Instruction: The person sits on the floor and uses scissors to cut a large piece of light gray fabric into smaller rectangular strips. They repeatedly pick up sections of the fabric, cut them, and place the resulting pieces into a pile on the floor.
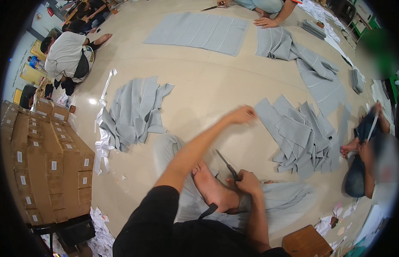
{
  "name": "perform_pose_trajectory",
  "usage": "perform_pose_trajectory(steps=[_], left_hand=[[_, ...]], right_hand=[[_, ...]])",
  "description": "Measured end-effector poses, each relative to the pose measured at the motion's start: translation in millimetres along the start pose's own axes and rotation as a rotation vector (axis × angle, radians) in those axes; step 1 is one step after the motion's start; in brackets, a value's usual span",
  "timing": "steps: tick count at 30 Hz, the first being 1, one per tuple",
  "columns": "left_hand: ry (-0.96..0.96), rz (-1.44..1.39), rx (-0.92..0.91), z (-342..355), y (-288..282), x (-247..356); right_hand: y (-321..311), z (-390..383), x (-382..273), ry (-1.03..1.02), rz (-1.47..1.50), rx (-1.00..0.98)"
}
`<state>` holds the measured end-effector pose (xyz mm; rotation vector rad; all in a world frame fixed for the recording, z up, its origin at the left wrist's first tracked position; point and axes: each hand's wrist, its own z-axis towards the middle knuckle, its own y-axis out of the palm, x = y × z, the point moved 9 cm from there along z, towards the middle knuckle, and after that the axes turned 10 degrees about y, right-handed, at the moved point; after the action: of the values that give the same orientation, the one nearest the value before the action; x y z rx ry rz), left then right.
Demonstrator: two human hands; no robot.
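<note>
My left hand reaches out at the left corner of a pile of grey fabric pieces; its fingers are curled and blurred, and whether they grip anything is unclear. My right hand, low at centre over my crossed legs, grips dark-handled scissors, blades pointing up and to the left. My bare foot lies beside it. A second loose grey pile lies left of centre, with white strips along its left edge.
A flat grey sheet, more fabric and co-workers at top, left and right surround me on the tiled floor. Stacked cardboard boxes stand at left. A brown wooden object sits at lower right, near paper scraps.
</note>
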<state>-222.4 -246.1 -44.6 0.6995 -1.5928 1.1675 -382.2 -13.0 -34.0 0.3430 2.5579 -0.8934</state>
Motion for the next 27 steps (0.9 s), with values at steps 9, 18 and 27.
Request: perform_pose_trajectory(steps=[9,18,27], left_hand=[[-1.053,1.242,0.769,-281,-275,-100],[-0.674,0.774,0.691,-215,-262,-135],[-0.379,0.236,0.833,-76,-171,-53]], right_hand=[[-16,-4,-15,0.047,0.010,0.042],[-10,-3,-12,0.029,0.133,0.118],[-16,-1,-20,0.006,0.141,0.184]])
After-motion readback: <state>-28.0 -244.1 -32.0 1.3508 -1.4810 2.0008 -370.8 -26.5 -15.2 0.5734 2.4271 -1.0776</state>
